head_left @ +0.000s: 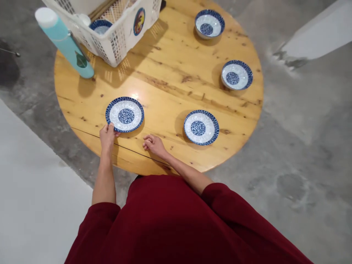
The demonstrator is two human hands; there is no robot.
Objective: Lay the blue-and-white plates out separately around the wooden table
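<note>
My left hand (107,137) grips the near rim of a blue-and-white patterned plate (124,114), which lies flat on a round wooden table (167,73). My right hand (154,145) rests on the bare wood with its fingers curled, holding nothing. A second matching plate (201,127) lies to the right of that hand. Farther off, near the right side of the table, sits a similar shallow dish (237,75), and another (209,24) stands near the far edge.
A white plastic lattice basket (115,33) stands at the far left of the table, with a blue-rimmed dish (101,26) inside. A teal bottle with a white cap (64,42) stands beside it. Grey concrete floor surrounds the table, with a pale sheet (35,190) at lower left.
</note>
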